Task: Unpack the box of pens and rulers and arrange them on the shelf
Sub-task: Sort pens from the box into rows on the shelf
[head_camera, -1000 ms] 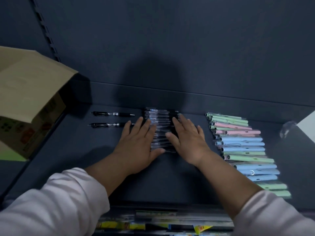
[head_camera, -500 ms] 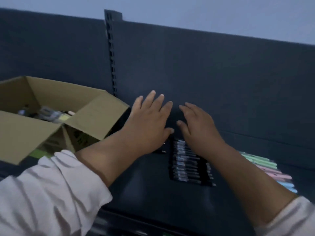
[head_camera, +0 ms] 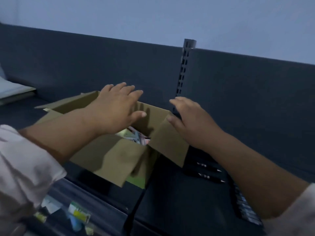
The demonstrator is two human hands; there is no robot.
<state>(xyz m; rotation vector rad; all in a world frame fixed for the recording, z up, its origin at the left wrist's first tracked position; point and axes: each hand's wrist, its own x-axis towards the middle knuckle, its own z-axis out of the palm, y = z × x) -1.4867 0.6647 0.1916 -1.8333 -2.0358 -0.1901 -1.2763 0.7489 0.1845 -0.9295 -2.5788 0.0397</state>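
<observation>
The left hand and right hand are hovering over the open brown cardboard box, each grip spread flat, holding nothing.

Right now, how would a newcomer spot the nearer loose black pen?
Find the open cardboard box on the dark shelf; two black pens lie just right of its right flap, tips pointing right. The wanted pen is the one closer to the shelf's front edge, loose, unlike the packed row of pens farther right.
</observation>
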